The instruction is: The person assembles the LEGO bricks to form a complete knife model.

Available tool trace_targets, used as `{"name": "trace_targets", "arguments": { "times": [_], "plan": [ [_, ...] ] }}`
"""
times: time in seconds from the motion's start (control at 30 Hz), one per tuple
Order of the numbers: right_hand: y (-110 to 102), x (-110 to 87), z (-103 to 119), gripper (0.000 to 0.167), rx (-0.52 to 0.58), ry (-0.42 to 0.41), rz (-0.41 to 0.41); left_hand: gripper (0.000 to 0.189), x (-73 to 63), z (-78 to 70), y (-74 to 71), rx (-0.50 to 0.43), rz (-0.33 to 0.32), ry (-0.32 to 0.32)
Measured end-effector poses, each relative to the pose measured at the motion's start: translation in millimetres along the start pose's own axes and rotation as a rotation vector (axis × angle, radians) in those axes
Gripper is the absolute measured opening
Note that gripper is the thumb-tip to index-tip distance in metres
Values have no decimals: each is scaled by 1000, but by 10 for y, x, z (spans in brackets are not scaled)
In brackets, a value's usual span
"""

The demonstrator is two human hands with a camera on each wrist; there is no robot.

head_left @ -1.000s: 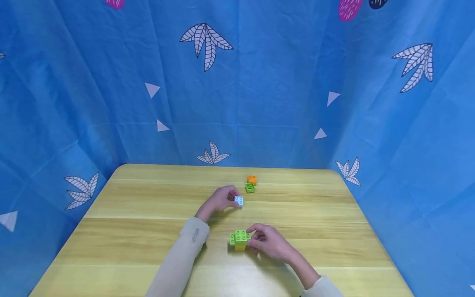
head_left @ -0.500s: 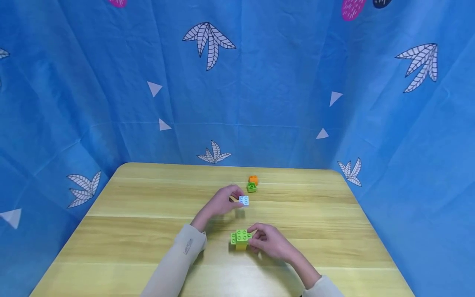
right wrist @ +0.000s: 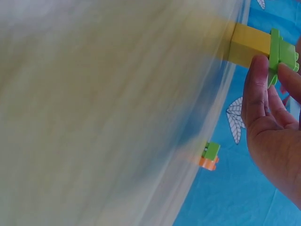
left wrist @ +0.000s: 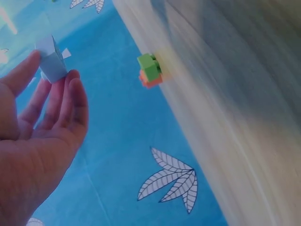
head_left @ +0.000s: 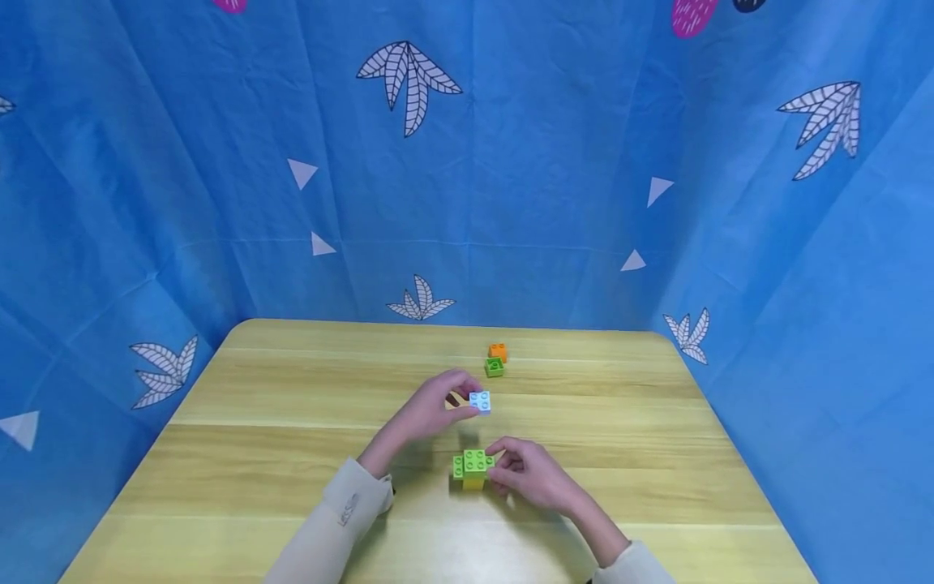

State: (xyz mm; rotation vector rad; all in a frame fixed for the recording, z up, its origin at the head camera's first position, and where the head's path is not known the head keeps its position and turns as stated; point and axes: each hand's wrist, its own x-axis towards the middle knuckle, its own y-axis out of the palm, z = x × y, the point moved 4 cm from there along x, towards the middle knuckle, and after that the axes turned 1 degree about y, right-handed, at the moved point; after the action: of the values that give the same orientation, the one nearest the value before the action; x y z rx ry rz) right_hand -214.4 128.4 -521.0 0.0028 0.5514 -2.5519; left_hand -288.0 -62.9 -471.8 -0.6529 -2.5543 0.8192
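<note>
Between the thumb and fingers of my left hand (head_left: 430, 408) is a light blue building block (head_left: 480, 402), studs up, held above the table. In the left wrist view the same light blue block (left wrist: 51, 61) sits at the fingertips. A small stack stands upright nearer to me: a yellow block (head_left: 473, 484) at the bottom, then a wider green piece (head_left: 458, 468), and a green block (head_left: 475, 461) on top. My right hand (head_left: 531, 474) pinches the right end of the wider green piece. The light blue block is apart from the stack, just beyond it.
Farther back on the wooden table (head_left: 292, 381), a green block (head_left: 494, 367) lies with its hollow underside up. Right behind it is an orange block (head_left: 498, 352). A blue patterned curtain (head_left: 540, 178) surrounds the table's back and sides.
My left hand has lifted the light blue block off the table, moved it slightly right, then brought it back toward the stack. The right hand and the stack have stayed in place.
</note>
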Motion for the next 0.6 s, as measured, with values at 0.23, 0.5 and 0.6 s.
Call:
{"name": "trace_targets", "arguments": {
  "times": [0.23,0.5,0.6],
  "plan": [
    [1,6,11,37,-27,11,4,24,-201,-68,-64,-8,2,-19],
    [8,13,20,36,-22,7,3,23,-402,-117,-39,-47,26,-11],
    [3,14,15,36,-20,8,1,24,-459,-143,-12,-52,36,-10]
  ]
}}
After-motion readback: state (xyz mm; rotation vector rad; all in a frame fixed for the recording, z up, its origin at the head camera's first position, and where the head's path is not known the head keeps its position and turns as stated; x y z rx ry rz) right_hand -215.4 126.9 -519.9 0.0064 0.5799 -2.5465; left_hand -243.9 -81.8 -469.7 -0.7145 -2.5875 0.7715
